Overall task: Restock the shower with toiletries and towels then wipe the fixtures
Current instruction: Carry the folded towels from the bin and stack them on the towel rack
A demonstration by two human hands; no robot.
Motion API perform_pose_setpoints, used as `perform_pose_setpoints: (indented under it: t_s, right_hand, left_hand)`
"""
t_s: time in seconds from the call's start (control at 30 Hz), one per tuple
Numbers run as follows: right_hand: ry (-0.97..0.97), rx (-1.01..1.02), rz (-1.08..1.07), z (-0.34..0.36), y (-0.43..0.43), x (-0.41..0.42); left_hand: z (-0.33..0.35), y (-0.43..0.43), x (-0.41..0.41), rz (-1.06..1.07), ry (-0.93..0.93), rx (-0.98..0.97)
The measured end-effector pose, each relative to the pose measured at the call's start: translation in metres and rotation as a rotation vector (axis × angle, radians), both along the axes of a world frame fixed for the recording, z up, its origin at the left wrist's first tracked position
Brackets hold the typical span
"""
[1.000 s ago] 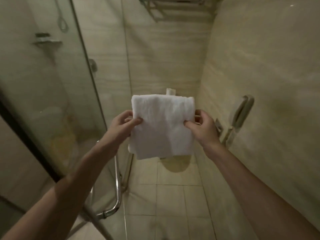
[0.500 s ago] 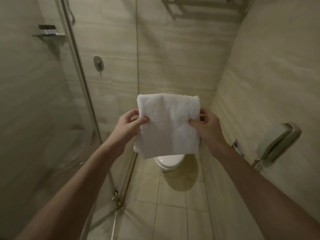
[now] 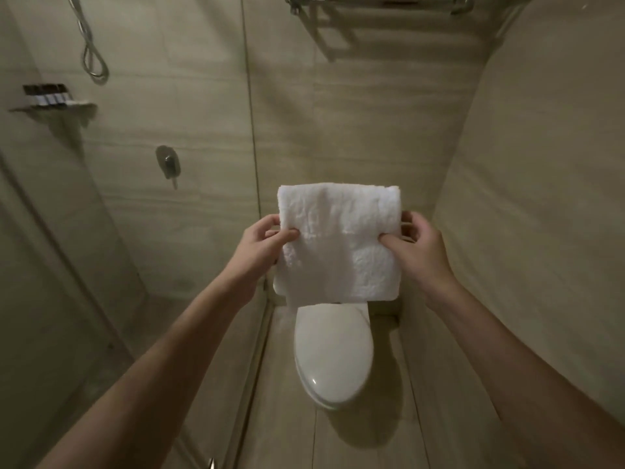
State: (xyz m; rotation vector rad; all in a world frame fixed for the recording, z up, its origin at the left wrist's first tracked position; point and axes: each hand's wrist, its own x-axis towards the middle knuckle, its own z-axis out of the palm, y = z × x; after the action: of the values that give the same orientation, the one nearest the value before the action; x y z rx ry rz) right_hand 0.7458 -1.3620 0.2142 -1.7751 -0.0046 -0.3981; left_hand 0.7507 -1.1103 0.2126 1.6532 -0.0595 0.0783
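Both hands pinch folded towel point(image 3: 338, 245) side edges | above toilet point(image 3: 333, 353)

we list our left forearm point(image 3: 162, 360) and right forearm point(image 3: 500, 346), bare along their visible length; left hand point(image 3: 260, 247) and right hand point(image 3: 419, 253), bare likewise.

Narrow stall, open ahead and upward, shut in on both sides.
Walled on the left by the glass partition point(image 3: 252, 137), with the shower shelf point(image 3: 50, 108), valve point(image 3: 168, 162) and hose point(image 3: 91, 52) behind it; closed on the right by the tiled wall point(image 3: 541, 198), near the right hand point(image 3: 419, 248). Free air from the towel point(image 3: 338, 242), held out by left hand point(image 3: 260, 245) and right, up the back wall to the towel rack point(image 3: 372, 1). Blocked below by the toilet point(image 3: 333, 353), lid down.
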Motion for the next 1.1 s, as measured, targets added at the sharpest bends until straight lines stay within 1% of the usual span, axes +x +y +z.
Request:
perform_pose_setpoints:
  t_s: [0.17, 0.33, 0.47, 0.63, 0.83, 0.93, 1.1]
  right_hand:
    - [-0.04, 0.046, 0.032, 0.002, -0.023, 0.097]
    - [-0.118, 0.056, 0.066, 0.032, -0.052, 0.203]
    - [-0.193, 0.048, 0.098, 0.085, -0.067, 0.28]
    - [-0.299, 0.051, 0.142, 0.149, -0.073, 0.354]
    - [-0.409, 0.008, 0.185, 0.222, -0.069, 0.418]
    - [-0.436, 0.033, 0.202, 0.261, -0.064, 0.447]
    - [-0.499, 0.007, 0.171, 0.324, -0.044, 0.492]
  left_hand:
    - [0.001, -0.02, 0.103, 0.008, -0.018, -0.013]
    - [0.039, -0.049, 0.21, 0.066, -0.057, -0.037]
    - [0.087, -0.063, 0.279, 0.08, -0.146, -0.046]
    - [0.146, -0.065, 0.34, 0.103, -0.255, -0.046]
    - [0.215, -0.057, 0.4, 0.127, -0.387, -0.068]
    - [0.249, -0.051, 0.43, 0.144, -0.464, -0.066]
    - [0.308, -0.037, 0.485, 0.249, -0.577, -0.105]
